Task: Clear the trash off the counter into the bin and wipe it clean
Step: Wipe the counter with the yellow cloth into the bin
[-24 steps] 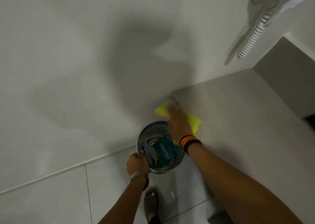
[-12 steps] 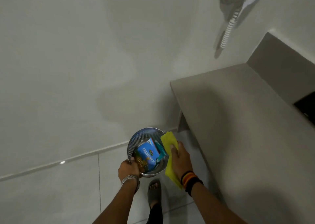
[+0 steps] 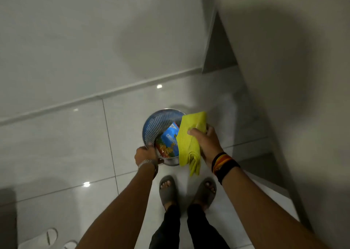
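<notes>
A round metal mesh bin (image 3: 157, 123) hangs low over the floor tiles, just in front of my feet. My left hand (image 3: 145, 155) grips its near rim. Inside lies a blue snack packet (image 3: 170, 138) with red and yellow print. My right hand (image 3: 205, 143) is closed on a folded yellow cloth (image 3: 189, 140), which drapes over the bin's right rim and hangs down past it. The grey counter (image 3: 284, 78) runs along the right side, above the bin's level.
White wall (image 3: 75, 40) meets the glossy floor tiles (image 3: 66, 144) at a skirting line. My feet in grey slides (image 3: 167, 191) stand below the bin. White slippers (image 3: 45, 238) lie at the bottom left. The counter's side panel (image 3: 217, 47) drops to the floor.
The bin has come down from counter height toward the floor with my left hand on it. My right hand carried the yellow cloth off the counter edge to the bin's right rim.
</notes>
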A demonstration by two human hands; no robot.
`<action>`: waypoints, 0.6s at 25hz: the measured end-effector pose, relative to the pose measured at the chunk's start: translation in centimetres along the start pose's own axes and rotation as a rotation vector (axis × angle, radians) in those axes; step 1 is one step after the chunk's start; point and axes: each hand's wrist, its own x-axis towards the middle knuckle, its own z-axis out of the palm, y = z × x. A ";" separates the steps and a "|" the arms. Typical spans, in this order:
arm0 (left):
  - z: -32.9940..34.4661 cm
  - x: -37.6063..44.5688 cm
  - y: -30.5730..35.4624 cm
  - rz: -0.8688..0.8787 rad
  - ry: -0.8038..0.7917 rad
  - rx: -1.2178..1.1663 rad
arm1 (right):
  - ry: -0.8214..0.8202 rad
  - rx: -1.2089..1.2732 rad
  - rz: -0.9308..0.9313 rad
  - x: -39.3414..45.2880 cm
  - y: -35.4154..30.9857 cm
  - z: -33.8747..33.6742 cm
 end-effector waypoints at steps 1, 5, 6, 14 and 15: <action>0.9 0.6 -0.5 -0.003 -0.019 0.000 | 0.009 -0.032 0.011 1.2 1.3 0.4; 4.3 2.0 -1.1 0.040 -0.091 0.073 | 0.085 -0.156 0.028 7.8 6.4 1.7; 5.1 3.1 -1.8 0.058 -0.083 0.098 | 0.082 -0.168 0.034 9.1 7.7 2.0; 8.2 6.8 -4.2 0.111 -0.080 0.084 | 0.066 -0.189 0.012 12.4 12.5 3.0; 7.1 5.4 -3.1 0.151 -0.031 0.097 | 0.049 -0.180 0.007 11.2 11.9 3.1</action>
